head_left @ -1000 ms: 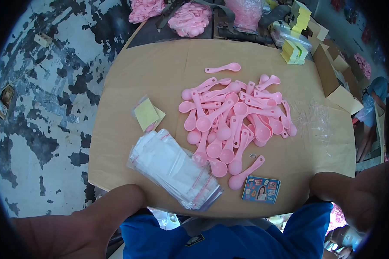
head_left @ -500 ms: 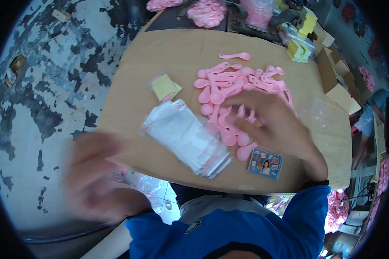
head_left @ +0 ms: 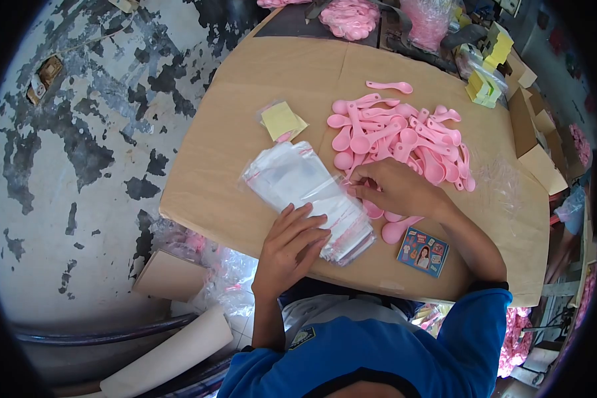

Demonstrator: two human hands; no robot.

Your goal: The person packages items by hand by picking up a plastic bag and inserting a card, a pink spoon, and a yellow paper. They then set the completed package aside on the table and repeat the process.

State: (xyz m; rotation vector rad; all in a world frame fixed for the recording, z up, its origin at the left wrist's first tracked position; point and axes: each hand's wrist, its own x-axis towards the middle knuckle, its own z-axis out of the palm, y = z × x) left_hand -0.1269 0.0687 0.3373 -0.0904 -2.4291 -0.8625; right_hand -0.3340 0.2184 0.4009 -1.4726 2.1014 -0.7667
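Note:
My left hand [head_left: 292,245] rests on a stack of clear plastic bags [head_left: 292,176], its fingers spread over the lower left part. The bags lie slantwise on the brown cardboard tabletop and have reddish seal strips at their ends. At their right edge, the thumb and index finger of my right hand [head_left: 388,189] are pinched on a pink spoon [head_left: 345,181], mostly hidden by the fingers. Beyond that hand is a heap of pink plastic spoons [head_left: 404,136]. A small blue printed box [head_left: 422,251] with a picture of a person sits below my right wrist.
Yellow paper squares [head_left: 282,121] lie behind the bags. One single spoon [head_left: 389,87] is apart, above the heap. Yellow card stacks [head_left: 484,88] and an open cardboard box [head_left: 534,132] stand at the right edge. Bundles of pink items [head_left: 350,18] are at the back.
My left hand has come from off the table's left side onto the bags. My right hand has drawn in from over the spoons, its fingers now pinched. The camera view has shifted slightly.

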